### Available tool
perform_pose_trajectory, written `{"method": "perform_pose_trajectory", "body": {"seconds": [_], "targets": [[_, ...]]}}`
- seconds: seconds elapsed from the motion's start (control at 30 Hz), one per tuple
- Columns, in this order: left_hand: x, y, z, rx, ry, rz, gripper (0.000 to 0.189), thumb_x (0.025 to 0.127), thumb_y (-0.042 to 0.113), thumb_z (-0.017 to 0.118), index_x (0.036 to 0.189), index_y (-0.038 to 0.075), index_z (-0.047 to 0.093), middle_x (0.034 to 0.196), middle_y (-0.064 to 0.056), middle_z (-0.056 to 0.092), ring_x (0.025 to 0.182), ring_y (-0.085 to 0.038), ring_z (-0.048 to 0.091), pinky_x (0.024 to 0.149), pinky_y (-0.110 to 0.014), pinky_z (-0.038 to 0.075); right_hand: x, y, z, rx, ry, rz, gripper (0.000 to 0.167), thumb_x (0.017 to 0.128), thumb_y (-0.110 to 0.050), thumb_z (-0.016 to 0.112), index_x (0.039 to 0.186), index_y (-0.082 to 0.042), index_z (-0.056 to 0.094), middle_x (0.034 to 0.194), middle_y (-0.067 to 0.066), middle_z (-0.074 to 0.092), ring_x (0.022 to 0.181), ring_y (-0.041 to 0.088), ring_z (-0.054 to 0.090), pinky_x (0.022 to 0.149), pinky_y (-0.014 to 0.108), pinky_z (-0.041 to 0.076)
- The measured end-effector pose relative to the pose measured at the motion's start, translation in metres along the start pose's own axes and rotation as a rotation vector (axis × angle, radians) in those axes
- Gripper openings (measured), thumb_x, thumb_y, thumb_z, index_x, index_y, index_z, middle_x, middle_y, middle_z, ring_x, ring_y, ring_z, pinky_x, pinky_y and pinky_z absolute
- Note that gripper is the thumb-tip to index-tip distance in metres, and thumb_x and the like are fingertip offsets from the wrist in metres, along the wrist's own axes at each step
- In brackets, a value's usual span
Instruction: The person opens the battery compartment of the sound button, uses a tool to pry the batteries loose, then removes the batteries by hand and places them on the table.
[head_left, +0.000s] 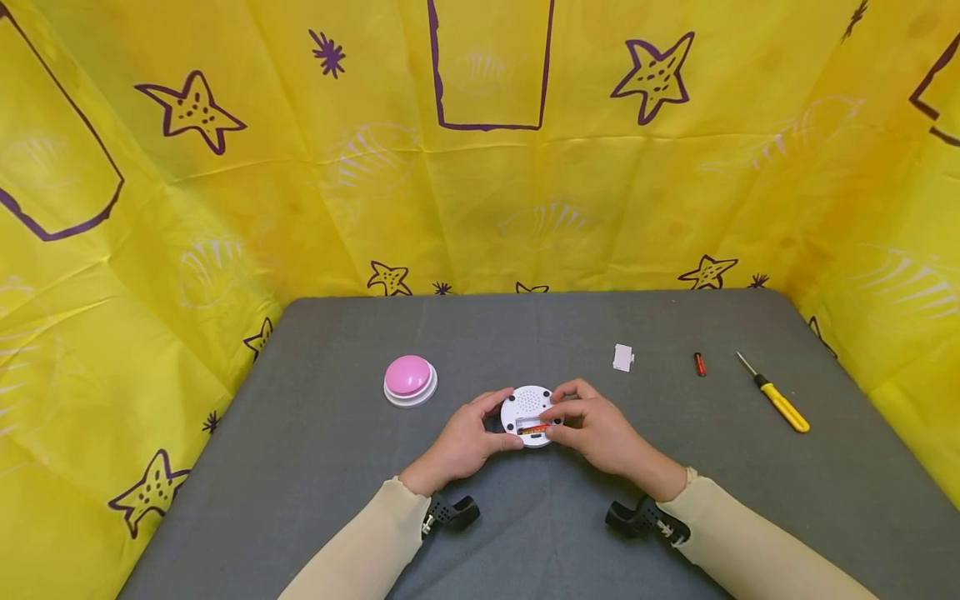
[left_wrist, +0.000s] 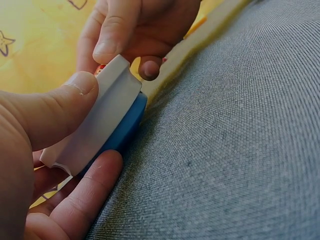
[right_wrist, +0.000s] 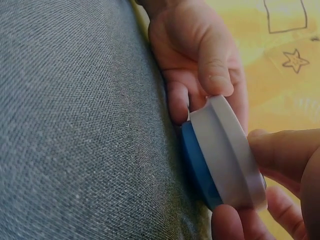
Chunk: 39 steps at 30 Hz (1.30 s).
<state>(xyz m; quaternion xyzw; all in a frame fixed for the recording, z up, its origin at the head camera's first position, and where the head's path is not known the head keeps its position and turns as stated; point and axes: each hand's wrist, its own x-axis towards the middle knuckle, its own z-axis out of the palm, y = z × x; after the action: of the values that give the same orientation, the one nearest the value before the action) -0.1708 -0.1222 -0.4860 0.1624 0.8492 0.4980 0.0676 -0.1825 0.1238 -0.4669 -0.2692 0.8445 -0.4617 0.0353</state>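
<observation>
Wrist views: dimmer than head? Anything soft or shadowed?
Head: brighter, yellow backdrop vivid; left wrist: dimmer, backdrop softly blurred, gray cloth weave visible; right wrist: also dim, backdrop soft, dark shading beside the blue dome.

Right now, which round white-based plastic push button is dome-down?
The blue-domed round white button gripped by the left hand: its white underside, with open battery compartment, faces up. The pink-domed white button sits dome-up on the gray cloth.
</observation>
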Motion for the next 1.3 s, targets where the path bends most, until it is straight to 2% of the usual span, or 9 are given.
{"method": "perform_pose_trajectory", "body": {"seconds": [0.3,0.53,0.93,1.07,1.2,1.3], "targets": [[-0.001,0.002,-0.001,-0.002,-0.008,-0.003,0.080,0.079,0.033,0.086,0.146,0.008,0.050,0.137,-0.001,0.056,0.123,-0.015,0.052,0.106,-0.040,0.040,0.000,0.000,0.000,-0.020,-0.001,-0.015,0.010,0.085,-0.016,0.081,0.094,-0.020,0.081,0.115,-0.001,0.054,0.093,0.015,0.055,0.076,0.028,0.048],[0.000,0.002,-0.001,-0.011,-0.007,0.003,0.080,0.079,0.032,0.086,0.146,0.008,0.050,0.137,-0.001,0.056,0.124,-0.015,0.052,0.106,-0.039,0.040,0.000,-0.003,0.000,-0.013,0.003,0.019,0.010,0.085,-0.015,0.081,0.092,-0.022,0.081,0.115,-0.001,0.055,0.098,0.018,0.055,0.078,0.030,0.047],[0.001,0.002,0.000,-0.015,-0.006,0.008,0.079,0.079,0.030,0.086,0.146,0.007,0.050,0.137,-0.002,0.057,0.123,-0.015,0.053,0.106,-0.039,0.040,-0.001,0.000,0.000,0.005,0.046,0.067,0.008,0.091,-0.017,0.075,0.093,-0.024,0.078,0.115,-0.002,0.060,0.104,0.019,0.056,0.083,0.034,0.047],[0.001,0.002,0.000,-0.012,-0.002,0.008,0.079,0.079,0.030,0.086,0.145,0.007,0.051,0.137,-0.003,0.057,0.123,-0.015,0.053,0.106,-0.039,0.041,-0.001,0.001,-0.003,0.101,0.044,0.097,0.007,0.093,-0.014,0.072,0.097,-0.018,0.077,0.116,0.001,0.063,0.101,0.020,0.060,0.079,0.032,0.052],[0.001,0.002,0.000,-0.007,0.003,0.016,0.078,0.079,0.030,0.086,0.145,0.006,0.052,0.136,-0.003,0.058,0.123,-0.016,0.053,0.105,-0.039,0.041,-0.001,0.001,-0.007,0.224,0.048,0.166,0.011,0.096,-0.010,0.067,0.104,-0.012,0.075,0.117,0.004,0.066,0.093,0.023,0.063,0.070,0.035,0.056],[0.000,0.002,-0.001,-0.005,0.003,0.013,0.079,0.079,0.029,0.087,0.145,0.006,0.051,0.136,-0.002,0.058,0.122,-0.016,0.054,0.105,-0.040,0.041,-0.001,0.002,-0.009,0.273,0.060,0.217,0.015,0.097,-0.009,0.065,0.109,-0.012,0.074,0.117,0.004,0.067,0.091,0.026,0.062,0.071,0.037,0.057]]}}
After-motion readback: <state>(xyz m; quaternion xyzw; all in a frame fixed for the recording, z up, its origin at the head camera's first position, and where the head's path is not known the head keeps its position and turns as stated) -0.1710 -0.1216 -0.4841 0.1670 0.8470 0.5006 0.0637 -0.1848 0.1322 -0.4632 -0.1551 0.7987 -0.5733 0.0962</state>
